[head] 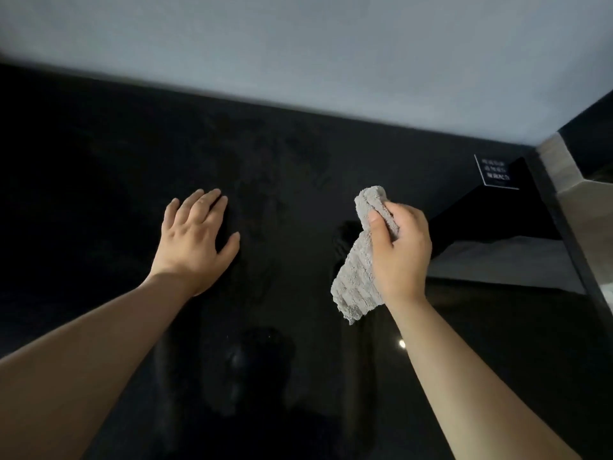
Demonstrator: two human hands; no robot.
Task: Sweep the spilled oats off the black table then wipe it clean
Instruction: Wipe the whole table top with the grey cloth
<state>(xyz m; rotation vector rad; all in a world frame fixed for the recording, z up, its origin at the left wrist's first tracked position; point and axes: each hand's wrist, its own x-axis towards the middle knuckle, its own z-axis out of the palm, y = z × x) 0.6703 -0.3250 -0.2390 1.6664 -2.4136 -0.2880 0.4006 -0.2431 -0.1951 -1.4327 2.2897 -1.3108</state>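
The glossy black table [99, 180] fills most of the view and shows faint smeared streaks near its middle. I see no oats on it. My left hand [195, 240] lies flat on the table, palm down, fingers spread. To its right, my right hand [398, 250] is lifted a little above the surface and grips a grey ribbed cloth [356, 283]. One end of the cloth sticks up past my thumb, and the longer end hangs down toward the table.
A pale grey wall [298, 54] runs along the table's far edge. At the right stand a black block with a small printed label [496, 172] and a dark-framed panel [570, 227]. The table's right edge lies near my right hand.
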